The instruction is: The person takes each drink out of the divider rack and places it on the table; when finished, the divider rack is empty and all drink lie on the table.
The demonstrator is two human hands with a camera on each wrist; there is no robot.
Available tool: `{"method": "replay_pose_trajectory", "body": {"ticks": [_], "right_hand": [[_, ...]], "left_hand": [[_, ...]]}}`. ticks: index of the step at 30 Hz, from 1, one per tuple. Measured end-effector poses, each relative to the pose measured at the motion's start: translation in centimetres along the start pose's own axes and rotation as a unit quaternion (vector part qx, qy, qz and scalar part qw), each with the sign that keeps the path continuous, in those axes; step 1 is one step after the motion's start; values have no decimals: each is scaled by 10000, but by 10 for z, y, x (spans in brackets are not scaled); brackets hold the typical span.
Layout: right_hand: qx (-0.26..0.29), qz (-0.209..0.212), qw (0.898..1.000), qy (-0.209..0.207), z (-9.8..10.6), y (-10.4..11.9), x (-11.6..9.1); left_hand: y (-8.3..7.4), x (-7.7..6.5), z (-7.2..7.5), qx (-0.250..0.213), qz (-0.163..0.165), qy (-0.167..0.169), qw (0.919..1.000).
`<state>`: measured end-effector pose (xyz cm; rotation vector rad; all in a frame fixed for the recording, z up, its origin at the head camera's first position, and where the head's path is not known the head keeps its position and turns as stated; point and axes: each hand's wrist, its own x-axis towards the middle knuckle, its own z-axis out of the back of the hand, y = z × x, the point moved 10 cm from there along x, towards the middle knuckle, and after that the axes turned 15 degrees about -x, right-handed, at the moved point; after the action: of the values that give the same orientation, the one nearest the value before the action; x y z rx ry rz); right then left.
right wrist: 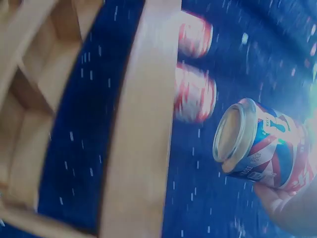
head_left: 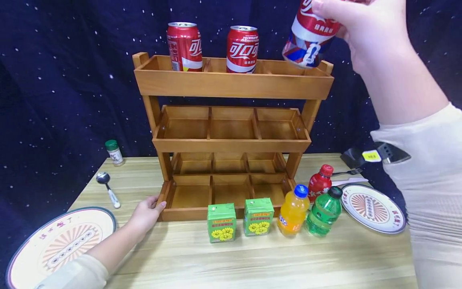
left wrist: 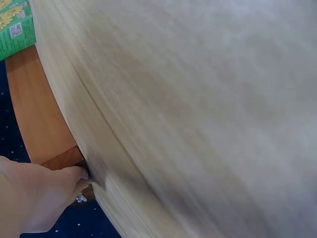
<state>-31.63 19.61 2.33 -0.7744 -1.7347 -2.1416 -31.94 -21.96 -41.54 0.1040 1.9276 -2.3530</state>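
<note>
Up at the right of the head view, my right hand point(head_left: 375, 32) grips a red soda can point(head_left: 312, 36), tilted, above the right end of the rack's top tier. The can's bottom shows in the right wrist view, where the can point(right wrist: 267, 144) is apart from the shelf. Two more red cans stand in the top tier, one on the left point(head_left: 184, 48) and one in the middle point(head_left: 242, 50). My left hand point(head_left: 146, 214) holds the lower left corner of the wooden rack point(head_left: 231, 85), its thumb on the front; the other fingers are partly hidden.
Before the rack stand two green drink cartons point(head_left: 221, 223) point(head_left: 258, 216), an orange juice bottle point(head_left: 293, 210), a green bottle point(head_left: 324, 212) and a red bottle point(head_left: 319, 184). Plates lie left point(head_left: 32, 245) and right point(head_left: 393, 216). A spoon point(head_left: 108, 188) and shaker point(head_left: 114, 152) are at left.
</note>
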Motion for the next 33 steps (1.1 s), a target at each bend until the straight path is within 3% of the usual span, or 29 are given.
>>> {"method": "replay_pose_trajectory", "body": {"ticks": [3,8,12,17,22,27,33], "right_hand": [[479,-285,9981,257,-14,-11,-25],[-236,-485,9944,907,-52,-43,-78],[-607,-484,9807,1795,-96,-76,-117],[-125,-827,9621,2595,-149,-109,-157],[153,-727,9479,3098,-197,-126,-189],[-190,-529,9381,3417,-235,-145,-222],[-658,-335,9332,3518,-264,-167,-257]], "left_hand": [[0,2,1,11,-18,-7,10000],[2,3,2,51,17,-24,10000],[2,2,2,65,23,-3,10000],[1,3,1,98,-29,4,9999],[-1,4,1,134,-116,1,9998],[-4,5,2,104,-262,-82,9996],[-7,2,0,-87,-348,-45,9993]]}}
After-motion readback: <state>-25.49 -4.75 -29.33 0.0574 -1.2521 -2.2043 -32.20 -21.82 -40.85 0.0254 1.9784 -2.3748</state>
